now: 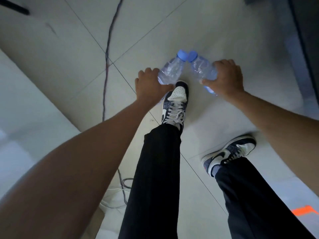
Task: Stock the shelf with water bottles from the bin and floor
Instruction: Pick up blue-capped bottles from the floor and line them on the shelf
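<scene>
A dark cable [107, 49] ran down left of centre, looping beside white cords [110, 206]. Orange marking [304, 211] showed lower right; a black bar [15, 7] lay upper left.

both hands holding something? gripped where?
Yes. Left hand grips the left bottle round its lower body; right hand grips the right bottle likewise.

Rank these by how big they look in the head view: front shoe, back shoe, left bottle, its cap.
1. Back shoe and front shoe: about alike, so not ranked against each other.
2. Left bottle, partly hidden by the left hand.
3. Cap.
</scene>
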Demonstrator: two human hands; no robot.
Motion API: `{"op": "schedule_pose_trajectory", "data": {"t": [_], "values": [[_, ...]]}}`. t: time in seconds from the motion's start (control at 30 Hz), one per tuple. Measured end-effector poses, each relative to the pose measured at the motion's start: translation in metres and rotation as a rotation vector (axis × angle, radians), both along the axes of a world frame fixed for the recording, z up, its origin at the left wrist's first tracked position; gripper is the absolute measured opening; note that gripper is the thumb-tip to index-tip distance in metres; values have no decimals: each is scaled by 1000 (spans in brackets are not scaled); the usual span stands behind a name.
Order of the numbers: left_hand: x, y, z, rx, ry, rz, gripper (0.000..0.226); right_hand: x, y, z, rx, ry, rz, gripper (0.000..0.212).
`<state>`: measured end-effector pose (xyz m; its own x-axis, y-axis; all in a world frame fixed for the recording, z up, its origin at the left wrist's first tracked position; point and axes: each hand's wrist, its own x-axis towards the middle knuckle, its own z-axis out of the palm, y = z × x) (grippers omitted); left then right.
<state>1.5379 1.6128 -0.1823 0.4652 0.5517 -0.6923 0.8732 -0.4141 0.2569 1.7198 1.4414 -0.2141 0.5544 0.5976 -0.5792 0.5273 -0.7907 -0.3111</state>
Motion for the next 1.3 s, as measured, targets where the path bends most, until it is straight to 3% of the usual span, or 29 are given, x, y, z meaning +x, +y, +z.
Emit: {"op": "schedule_pose_trajectory", "data": {"t": [0.23, 0.33, 0.4, 0.57, 0.73, 0.93, 1.03, 1.2, 1.3], "values": [[35, -22, 118, -176, -314, 362, 50, -4, -9, 133, 344, 197, -351, 41], [62, -11, 190, -220, -398, 388, 42, 13, -3, 217, 471, 292, -453, 27], [82, -2, 248, -222, -451, 357, 50, 26, -4, 270, 512, 319, -473, 19], [122, 12, 413, -261, -589, 352, 41, 63, 5, 416, 670, 344, -548, 28], [146, 13, 571, -295, -732, 413, 58, 71, 15, 589, 882, 268, -644, 24], [166, 3, 737, -428, -987, 343, 38, 63, 9, 760, 1164, 236, -722, 12], [180, -5, 800, -575, -1132, 281, 25, 57, 2, 825, 1291, 178, -756, 16], [209, -37, 872, -763, -1222, 181, 78, 54, -19, 902, 1508, -14, -861, 24], [223, -74, 907, -798, -1272, 119, 59, 61, -44, 933, 1621, -88, -949, 38]]}}
